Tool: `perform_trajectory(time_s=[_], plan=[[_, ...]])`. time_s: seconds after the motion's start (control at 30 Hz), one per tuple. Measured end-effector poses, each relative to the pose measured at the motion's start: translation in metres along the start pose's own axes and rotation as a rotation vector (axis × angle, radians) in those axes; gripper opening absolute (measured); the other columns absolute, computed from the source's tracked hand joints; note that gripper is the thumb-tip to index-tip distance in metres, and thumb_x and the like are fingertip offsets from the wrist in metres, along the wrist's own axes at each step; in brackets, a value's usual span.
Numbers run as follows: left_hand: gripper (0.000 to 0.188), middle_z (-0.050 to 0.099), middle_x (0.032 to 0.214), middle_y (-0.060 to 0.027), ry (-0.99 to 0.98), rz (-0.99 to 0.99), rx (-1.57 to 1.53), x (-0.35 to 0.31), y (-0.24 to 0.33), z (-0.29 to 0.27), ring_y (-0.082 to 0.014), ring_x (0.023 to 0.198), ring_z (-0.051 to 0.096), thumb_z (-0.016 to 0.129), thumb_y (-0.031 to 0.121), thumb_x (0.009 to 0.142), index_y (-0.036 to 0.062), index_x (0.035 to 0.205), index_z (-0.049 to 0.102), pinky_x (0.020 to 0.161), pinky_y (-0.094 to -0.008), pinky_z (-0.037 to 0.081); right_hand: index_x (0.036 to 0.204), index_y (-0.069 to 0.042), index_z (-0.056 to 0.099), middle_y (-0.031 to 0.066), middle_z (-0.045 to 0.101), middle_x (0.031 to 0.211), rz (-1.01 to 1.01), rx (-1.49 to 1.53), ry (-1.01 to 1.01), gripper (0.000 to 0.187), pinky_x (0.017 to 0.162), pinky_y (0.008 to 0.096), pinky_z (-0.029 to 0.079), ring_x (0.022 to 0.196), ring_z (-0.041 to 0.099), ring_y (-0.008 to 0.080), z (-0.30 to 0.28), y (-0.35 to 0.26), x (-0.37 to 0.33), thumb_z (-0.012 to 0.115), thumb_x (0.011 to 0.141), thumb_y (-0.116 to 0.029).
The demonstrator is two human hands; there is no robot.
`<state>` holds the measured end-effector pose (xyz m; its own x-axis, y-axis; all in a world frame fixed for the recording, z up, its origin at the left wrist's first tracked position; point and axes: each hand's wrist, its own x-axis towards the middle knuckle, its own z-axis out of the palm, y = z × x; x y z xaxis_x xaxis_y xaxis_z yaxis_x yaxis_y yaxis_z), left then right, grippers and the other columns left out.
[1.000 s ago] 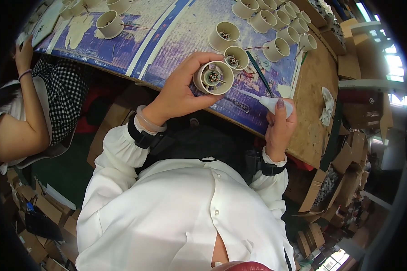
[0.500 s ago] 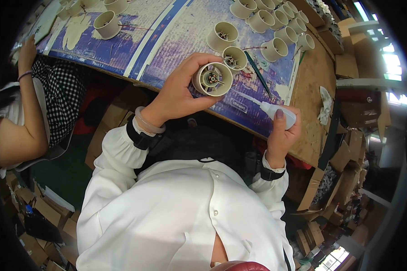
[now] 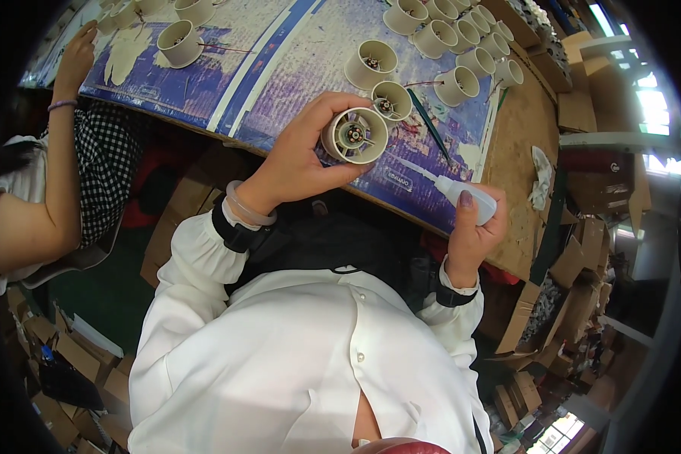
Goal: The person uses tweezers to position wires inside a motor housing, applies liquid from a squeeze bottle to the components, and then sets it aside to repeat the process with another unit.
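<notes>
My left hand [image 3: 314, 147] is closed around a cream round fan housing [image 3: 382, 138], whose open end faces up. Inside it a small motor hub with copper-coloured parts sits among spokes. In my right hand [image 3: 473, 227] is a white squeeze bottle [image 3: 473, 200] with a long thin nozzle, tilted so that its tip points left toward the housing, apart from it. My thumb presses on the bottle's side. Just beyond the held housing stand a second cream housing [image 3: 402, 113] and a larger one [image 3: 353, 70], both with motor parts inside.
More cream housings [image 3: 455, 85] crowd the back right of the table [image 3: 280, 98], some with red wires. A dark green slender tool [image 3: 431, 125] lies right of centre. A crumpled white cloth [image 3: 541, 178] is on the wooden edge. At left, a co-worker's arm [image 3: 66, 151] reaches over the table.
My right hand and the bottle have shifted slightly right and down. The held housing has hardly moved. The co-worker's hand has moved up and to the right.
</notes>
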<state>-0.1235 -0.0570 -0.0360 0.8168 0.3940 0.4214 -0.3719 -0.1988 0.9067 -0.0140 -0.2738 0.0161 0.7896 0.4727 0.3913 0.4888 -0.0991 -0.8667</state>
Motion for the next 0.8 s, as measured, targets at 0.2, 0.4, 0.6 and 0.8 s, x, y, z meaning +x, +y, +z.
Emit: perform_trajectory(time_s=[0.2,0.4,0.6,0.8], plan=[[0.061,0.053,0.121,-0.0082,-0.006,0.029,0.010,0.0000,-0.0014,-0.0002,-0.0197,0.111,0.054,0.076,0.005,0.071,0.0056,0.126,0.050,0.093,-0.0297,0.044,0.092,-0.003,0.058,0.0000,0.058,0.083,-0.025,-0.020,0.004,0.013,0.068,0.0207,0.040,0.073,0.049,0.0058,-0.0008,-0.0027,-0.0014,0.065,0.090,-0.015],[0.061,0.053,0.122,-0.0081,-0.005,0.002,-0.010,-0.0006,-0.0005,0.0000,-0.0196,0.111,0.054,0.076,0.004,0.071,0.0053,0.126,0.049,0.094,-0.0296,0.044,0.093,-0.003,0.058,0.0009,0.058,0.084,-0.030,-0.053,-0.023,0.015,0.067,0.0212,0.041,0.073,0.050,0.0062,-0.0035,-0.0046,-0.0041,0.067,0.089,-0.014],[0.062,0.053,0.121,-0.0080,-0.006,0.007,-0.020,-0.0003,0.0000,0.0009,-0.0195,0.112,0.054,0.076,0.004,0.071,0.0053,0.126,0.049,0.094,-0.0296,0.044,0.094,-0.002,0.057,0.0025,0.059,0.084,-0.156,-0.108,-0.035,0.017,0.066,0.0214,0.041,0.071,0.050,0.0070,-0.0046,-0.0042,-0.0073,0.068,0.087,-0.014],[0.061,0.053,0.120,-0.0079,-0.011,0.008,-0.031,0.0014,0.0001,0.0005,-0.0194,0.111,0.054,0.077,0.004,0.071,0.0055,0.126,0.049,0.094,-0.0295,0.044,0.095,0.000,0.057,0.0057,0.060,0.083,-0.312,-0.185,-0.070,0.022,0.064,0.0226,0.041,0.068,0.050,0.0104,-0.0095,0.0020,-0.0083,0.070,0.085,-0.014]])
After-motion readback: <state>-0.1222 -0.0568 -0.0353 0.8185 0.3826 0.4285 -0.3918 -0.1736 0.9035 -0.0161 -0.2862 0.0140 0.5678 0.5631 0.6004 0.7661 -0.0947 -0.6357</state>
